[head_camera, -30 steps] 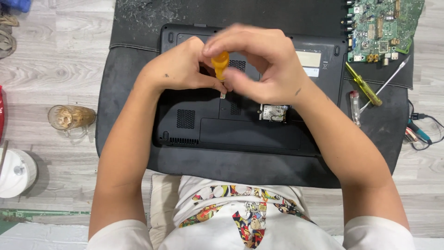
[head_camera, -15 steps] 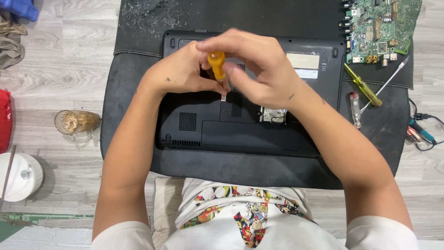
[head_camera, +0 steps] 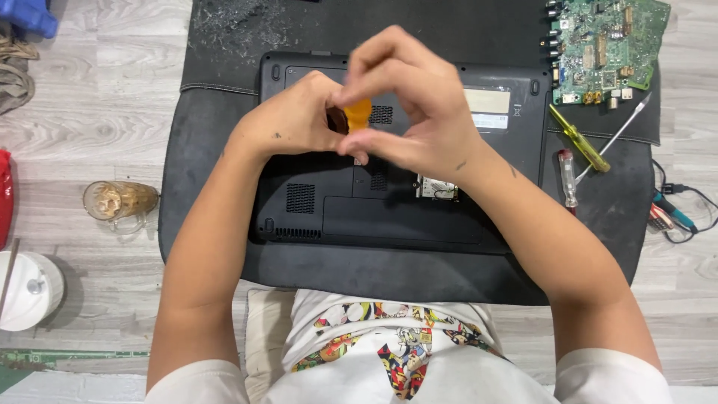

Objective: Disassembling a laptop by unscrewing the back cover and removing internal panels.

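Head view: my right hand (head_camera: 419, 112) and left hand (head_camera: 299, 123) both pinch the orange-handled screwdriver (head_camera: 357, 116), upright over the upturned black laptop (head_camera: 404, 209); a yellow screwdriver (head_camera: 578, 138) lies at three o'clock.

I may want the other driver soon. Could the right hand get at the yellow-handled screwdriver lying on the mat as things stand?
Probably yes. The yellow-handled screwdriver lies uncovered on the mat, beside the right hand, with nothing between them. But that hand now holds the orange-handled screwdriver.

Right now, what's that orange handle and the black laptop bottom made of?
The orange screwdriver handle looks like slightly see-through plastic, smooth and glossy. The laptop's underside seems matte black plastic, with moulded vent slots and panel seams. Neither can be confirmed by look alone.
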